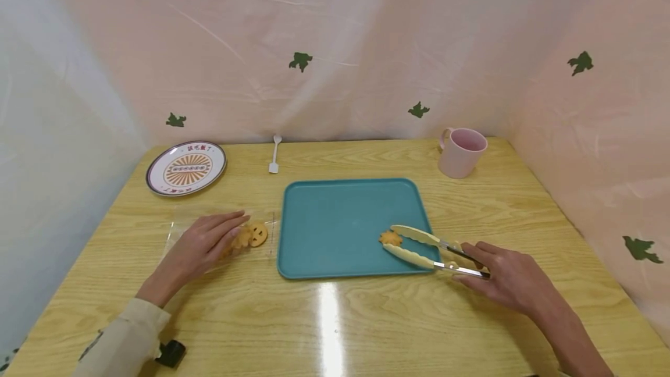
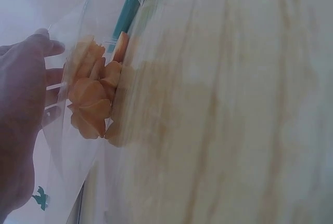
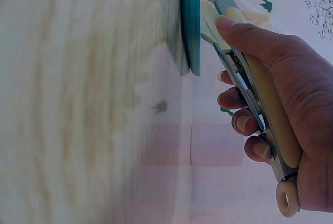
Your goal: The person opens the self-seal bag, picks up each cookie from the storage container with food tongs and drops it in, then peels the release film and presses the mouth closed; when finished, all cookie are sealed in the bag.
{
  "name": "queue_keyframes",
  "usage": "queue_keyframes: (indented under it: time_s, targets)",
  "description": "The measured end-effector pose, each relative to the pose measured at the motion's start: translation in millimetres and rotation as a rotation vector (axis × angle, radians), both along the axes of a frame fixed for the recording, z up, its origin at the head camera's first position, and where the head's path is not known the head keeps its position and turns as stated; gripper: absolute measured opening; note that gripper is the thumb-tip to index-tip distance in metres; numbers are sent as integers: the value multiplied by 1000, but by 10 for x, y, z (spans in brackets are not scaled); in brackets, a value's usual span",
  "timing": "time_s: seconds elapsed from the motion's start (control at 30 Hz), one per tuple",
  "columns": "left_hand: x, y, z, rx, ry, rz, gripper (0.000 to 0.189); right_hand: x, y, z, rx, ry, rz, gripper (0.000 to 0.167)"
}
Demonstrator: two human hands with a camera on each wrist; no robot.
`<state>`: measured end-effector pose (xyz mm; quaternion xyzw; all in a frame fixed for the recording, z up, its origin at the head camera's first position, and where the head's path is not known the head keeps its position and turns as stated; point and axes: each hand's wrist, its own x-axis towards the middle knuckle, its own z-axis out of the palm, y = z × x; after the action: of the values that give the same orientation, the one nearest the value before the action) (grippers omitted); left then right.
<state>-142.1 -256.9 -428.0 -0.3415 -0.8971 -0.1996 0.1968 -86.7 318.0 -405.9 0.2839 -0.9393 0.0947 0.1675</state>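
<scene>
My right hand (image 1: 510, 278) grips a pair of tongs (image 3: 273, 104) with cream tips and metal arms, fingers curled round the handle. Over the teal tray's right part, the spread tips lie on either side of a flower-shaped cookie (image 1: 390, 239), which rests on the tray (image 1: 335, 226). To the tray's left, my left hand (image 1: 201, 246) lies over a clear plastic bag (image 2: 62, 151) of cookies, its fingers fairly straight against the film. Several cookies (image 2: 89, 96) show through the bag, among them a round one with holes (image 1: 259, 235); the hand partly hides the others.
A white plate (image 1: 186, 169) with an orange pattern lies at the back left, beside a small white spoon-like utensil (image 1: 275, 154). At the back right stands a pink mug (image 1: 462, 153). Curtain-like cloth with green leaf prints (image 1: 335, 103) hangs behind the wooden table (image 1: 251, 324).
</scene>
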Motion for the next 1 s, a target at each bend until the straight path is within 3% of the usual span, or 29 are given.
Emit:
queue_keyframes:
  time_s: [0.67,1.0]
  targets:
    - [12,-10,1,8,-10,7,36,-35,-41,-13,14,33,7,52]
    - [-1,-23,-18,20,3,-10,34,-167,-159,-18,5,95,62,61]
